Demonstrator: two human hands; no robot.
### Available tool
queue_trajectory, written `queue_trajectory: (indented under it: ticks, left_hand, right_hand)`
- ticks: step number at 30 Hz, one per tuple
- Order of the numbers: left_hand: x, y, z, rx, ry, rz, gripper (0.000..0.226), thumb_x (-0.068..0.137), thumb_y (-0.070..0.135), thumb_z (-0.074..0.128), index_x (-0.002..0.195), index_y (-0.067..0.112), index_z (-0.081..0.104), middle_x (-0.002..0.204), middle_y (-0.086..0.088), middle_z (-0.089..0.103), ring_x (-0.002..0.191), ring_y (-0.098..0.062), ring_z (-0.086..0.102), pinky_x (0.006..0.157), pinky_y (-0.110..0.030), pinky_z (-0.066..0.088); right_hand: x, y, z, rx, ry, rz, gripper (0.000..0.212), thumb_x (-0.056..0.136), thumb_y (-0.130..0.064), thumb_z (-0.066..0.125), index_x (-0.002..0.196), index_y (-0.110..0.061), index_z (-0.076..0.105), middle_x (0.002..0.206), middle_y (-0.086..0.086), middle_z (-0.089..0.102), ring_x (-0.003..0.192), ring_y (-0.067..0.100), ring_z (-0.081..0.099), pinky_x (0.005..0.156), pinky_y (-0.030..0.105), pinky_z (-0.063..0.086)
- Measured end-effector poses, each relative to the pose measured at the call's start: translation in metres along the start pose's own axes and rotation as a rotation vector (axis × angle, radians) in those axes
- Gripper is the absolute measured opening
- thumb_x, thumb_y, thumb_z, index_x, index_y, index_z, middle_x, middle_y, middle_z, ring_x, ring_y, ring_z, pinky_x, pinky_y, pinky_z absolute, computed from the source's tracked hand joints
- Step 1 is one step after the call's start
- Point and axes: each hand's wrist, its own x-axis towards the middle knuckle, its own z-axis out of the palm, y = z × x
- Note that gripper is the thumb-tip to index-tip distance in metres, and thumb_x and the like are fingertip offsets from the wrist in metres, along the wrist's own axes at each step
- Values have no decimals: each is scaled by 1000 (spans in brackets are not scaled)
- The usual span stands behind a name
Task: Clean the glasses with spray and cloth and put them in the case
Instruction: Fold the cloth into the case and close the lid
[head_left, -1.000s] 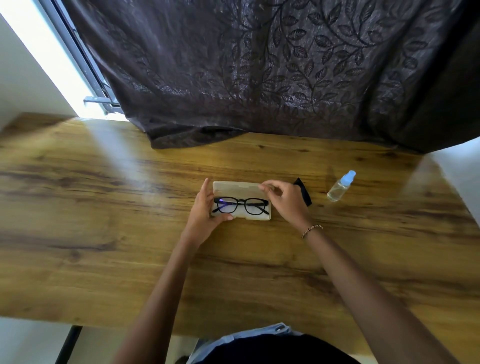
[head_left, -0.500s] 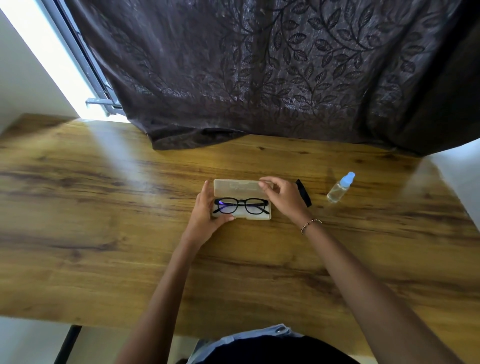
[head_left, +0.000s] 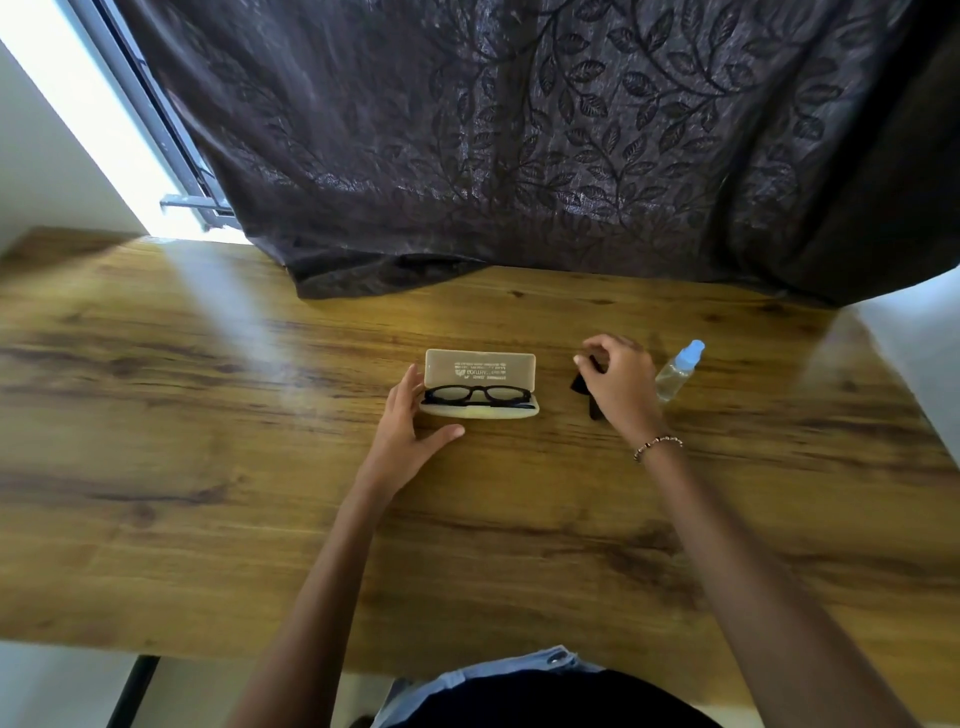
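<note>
While the black-rimmed glasses (head_left: 480, 395) lie in the open case (head_left: 480, 364), a cream oblong shell with rounded corners at mid-table, the printing inside its raised lid is upside down and too blurred to read. The left hand (head_left: 410, 436) rests with straight fingers against the case's left end. The right hand (head_left: 618, 384), apart from it, curls round the soft black cloth (head_left: 577, 383), beside a clear spray bottle (head_left: 675, 371) with a pale blue cap on the glossy wood-grain table (head_left: 208, 467).

Worktop (head_left: 208, 467): wood grain, smooth, slight sheen. Curtain (head_left: 519, 130): dark cloth, embossed leaves, glossy. Bottle (head_left: 675, 371): clear plastic. Case (head_left: 480, 366): cream, matt. Glasses (head_left: 478, 396): black frame.
</note>
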Motion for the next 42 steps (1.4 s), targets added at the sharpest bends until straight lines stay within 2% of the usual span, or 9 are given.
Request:
queue_trajectory:
  ticks: [10,17,19,23,28,31,36,39,42]
  left_hand:
    - [-2,3,-2,37,48,39,100,73,51,70,150,25,13,150,3,28,129,-2,34,106,-28,35]
    - [2,26,-3,48,223,157,76,84,48,62,147,30,22,146,15,29,126,11,30,92,-6,30]
    - [6,37,-2,83,261,205,65,88,40,60,144,25,29,143,12,35,123,10,34,92,-4,33]
    - [20,67,10,116,223,242,41,93,33,56,131,18,50,130,3,51,112,-7,52,96,-23,47]
    - [36,101,30,-34,-31,120,43,91,47,53,122,18,60,121,0,63,102,-7,61,80,-13,49]
    - [43,114,37,-385,-88,-77,29,91,39,57,110,18,64,101,-1,71,92,-13,69,86,-28,55]
    - [44,120,36,-508,-81,-137,17,86,28,68,94,14,66,79,1,70,72,-9,66,68,-20,56]
    - [41,122,33,-538,-45,-164,13,85,27,70,86,15,64,80,-2,69,77,-15,66,73,-25,55]
    - [39,122,29,-589,-57,-158,12,85,24,70,84,15,63,85,-4,70,86,-21,68,82,-32,55]
  right_hand:
    - [-9,4,1,-24,-139,218,55,80,-29,77,127,-9,57,117,10,66,112,25,59,90,38,54]
    - [-5,3,-4,163,-120,311,37,88,-8,61,124,-15,58,99,4,71,72,4,64,49,8,43]
    - [-2,-2,-9,355,-103,391,34,87,-10,61,120,-20,61,95,-3,68,75,-1,61,51,7,42]
    - [2,-15,-22,805,-220,464,31,88,-7,63,110,-28,65,95,-3,69,93,11,65,66,17,50]
    - [3,-36,-32,1058,-377,408,34,84,0,67,114,-19,65,101,3,71,98,18,68,76,29,58]
    - [2,-42,-35,1082,-456,378,35,85,-3,67,117,-16,61,99,8,73,91,18,71,67,24,57]
    - [-1,-47,-36,1111,-499,338,38,78,-27,75,111,-13,62,100,2,72,94,14,69,71,21,54]
    - [-3,-49,-35,972,-518,266,59,65,-29,84,117,-12,62,115,6,68,106,17,65,85,25,53]
    - [-3,-50,-31,911,-451,264,39,76,-22,80,112,-15,66,113,5,69,103,16,66,87,28,54]
